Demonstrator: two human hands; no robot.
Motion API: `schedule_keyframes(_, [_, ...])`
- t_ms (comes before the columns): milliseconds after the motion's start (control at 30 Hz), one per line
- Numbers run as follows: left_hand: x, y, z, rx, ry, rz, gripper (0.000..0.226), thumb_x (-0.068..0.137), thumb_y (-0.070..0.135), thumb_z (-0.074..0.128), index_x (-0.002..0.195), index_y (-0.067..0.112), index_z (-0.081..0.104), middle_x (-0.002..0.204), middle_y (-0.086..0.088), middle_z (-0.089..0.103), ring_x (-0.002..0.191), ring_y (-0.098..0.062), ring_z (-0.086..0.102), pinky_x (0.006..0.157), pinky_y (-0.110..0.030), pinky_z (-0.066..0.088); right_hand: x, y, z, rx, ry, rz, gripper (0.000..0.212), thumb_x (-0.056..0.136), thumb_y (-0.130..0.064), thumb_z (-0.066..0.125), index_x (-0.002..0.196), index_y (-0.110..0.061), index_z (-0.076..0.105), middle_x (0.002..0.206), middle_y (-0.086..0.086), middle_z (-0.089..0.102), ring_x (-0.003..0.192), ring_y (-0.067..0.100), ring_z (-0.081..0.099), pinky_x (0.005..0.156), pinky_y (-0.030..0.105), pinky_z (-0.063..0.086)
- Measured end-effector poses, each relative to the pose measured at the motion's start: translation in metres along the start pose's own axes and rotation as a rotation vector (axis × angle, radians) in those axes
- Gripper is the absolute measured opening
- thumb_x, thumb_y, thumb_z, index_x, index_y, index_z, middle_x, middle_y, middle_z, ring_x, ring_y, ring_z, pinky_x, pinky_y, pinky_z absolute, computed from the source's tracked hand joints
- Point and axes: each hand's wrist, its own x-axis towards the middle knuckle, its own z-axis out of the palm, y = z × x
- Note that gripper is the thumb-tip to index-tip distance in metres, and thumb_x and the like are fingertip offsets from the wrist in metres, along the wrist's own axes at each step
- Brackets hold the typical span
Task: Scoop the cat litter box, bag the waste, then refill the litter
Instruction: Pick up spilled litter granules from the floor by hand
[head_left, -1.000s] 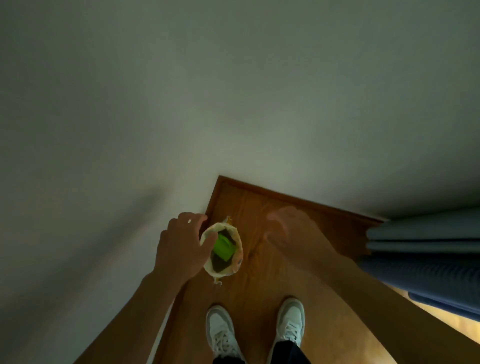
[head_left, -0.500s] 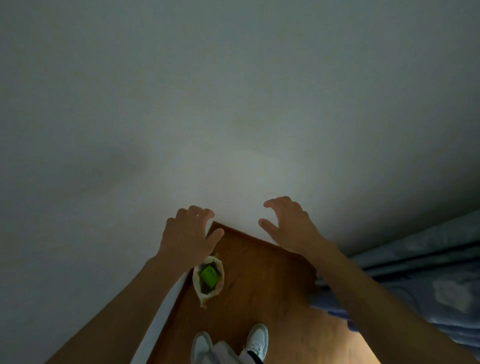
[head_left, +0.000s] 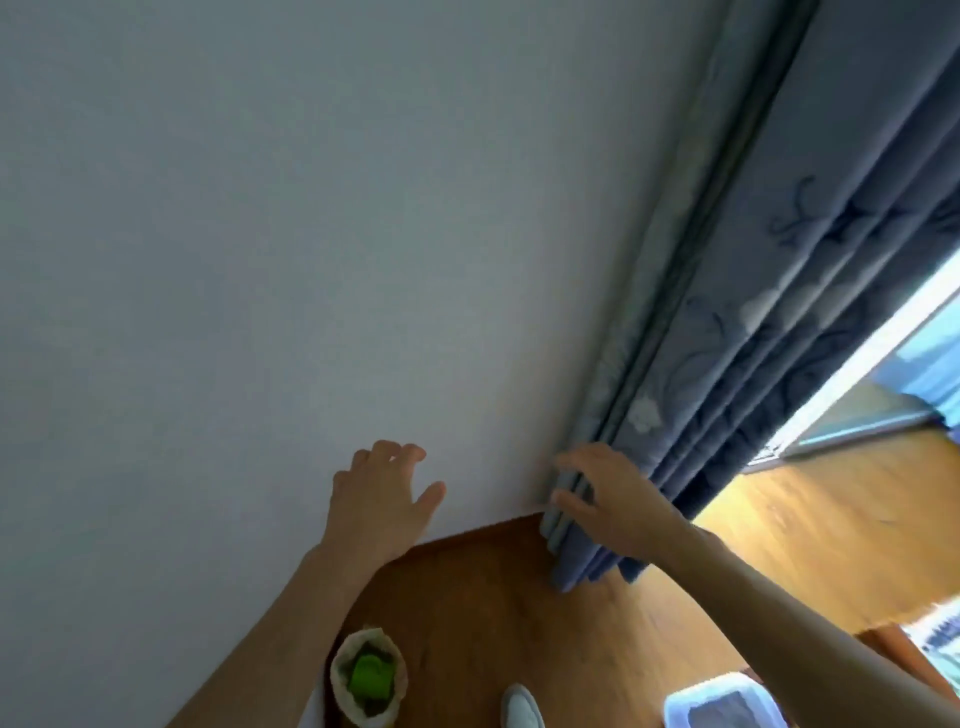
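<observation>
Head camera, looking down a pale, smooth wall into a corner of warm, glossy wooden floor. Down at the bottom, hard against the wall, stands an open litter bag, its soft, crinkled top rolled into a round mouth; inside sits a bright green scoop of hard-looking plastic, resting on dark contents too dim to make out. The left hand is raised in front of the wall, above the bag and well apart from it, fingers spread and lightly bent, thumb out, holding nothing. The right hand is over at the blue curtain, a heavy pleated cloth with a darker swirling pattern and pale patches, hanging in long folds to the floor; the fingers lie straight over the nearest pleats and the thumb sits on the near side of them, but whether it truly pinches the cloth I cannot tell. At the bottom right corner there's a pale, rounded rectangular bin with a thin translucent liner; its contents cannot be seen. A white shoe tip shows between bag and bin.
</observation>
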Motion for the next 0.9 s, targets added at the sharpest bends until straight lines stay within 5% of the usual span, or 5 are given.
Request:
schedule_keyframes(433, [-0.059,0.214,0.035,-0.054,-0.112,0.541,0.049,0.089,0.059,0.053,0.127,0.028,0.055,0.126,0.002,0.057,0.114,-0.021,0.056,0.095,-0.039,0.048,-0.276,0.081,-0.064,0.103,0.436,0.520,0.034,0.088,-0.035,0.069,0.121,-0.027,0.064,0.127,-0.002,0.055,0.097,0.016,0.057,0.093,0.029,0.044])
schedule_keyframes(767, [-0.172,0.343,0.083,0.015,-0.161,0.625,0.049,0.091,0.059,0.052,0.131,0.032,0.052,0.130,0.003,0.054,0.117,-0.019,0.053,0.100,-0.041,0.045,-0.451,0.155,-0.071,0.200,0.583,0.600,0.039,0.089,-0.032,0.067,0.126,-0.020,0.062,0.125,-0.001,0.057,0.116,0.014,0.053,0.097,0.018,0.037])
schedule_keyframes(900, [-0.245,0.401,0.107,0.098,-0.165,0.636,0.051,0.093,0.058,0.048,0.138,0.033,0.045,0.139,0.005,0.047,0.125,-0.019,0.044,0.104,-0.040,0.040,-0.529,0.199,-0.070,0.183,0.579,0.628,0.039,0.089,-0.034,0.067,0.125,-0.021,0.062,0.125,-0.001,0.056,0.119,0.017,0.052,0.103,0.028,0.040])
